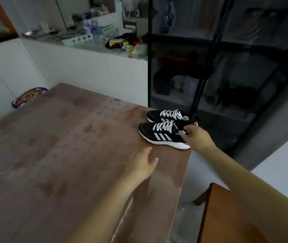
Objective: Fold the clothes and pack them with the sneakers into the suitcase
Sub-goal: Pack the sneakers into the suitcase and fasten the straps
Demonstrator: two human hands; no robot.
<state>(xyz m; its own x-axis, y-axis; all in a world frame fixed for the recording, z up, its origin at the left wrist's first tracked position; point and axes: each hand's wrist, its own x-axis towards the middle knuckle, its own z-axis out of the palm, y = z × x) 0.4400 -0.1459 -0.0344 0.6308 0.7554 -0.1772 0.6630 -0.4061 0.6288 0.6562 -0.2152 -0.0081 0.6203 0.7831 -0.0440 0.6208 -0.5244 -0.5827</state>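
Two black sneakers with white stripes and white laces stand side by side at the far right corner of the brown table [60,155]. My right hand [196,138] grips the heel opening of the near sneaker [159,135], fingers curled over its collar. The far sneaker [167,115] sits just behind it, toes pointing left. My left hand [142,164] hovers over the table near its right edge, fingers relaxed and holding nothing. No clothes or suitcase are in view.
A dark glass-door cabinet [227,67] stands right behind the sneakers. A white counter [87,46] with bottles and clutter runs along the back. A wooden chair [227,216] is at the lower right, and a patterned cushion [29,96] lies beyond the table's far left.
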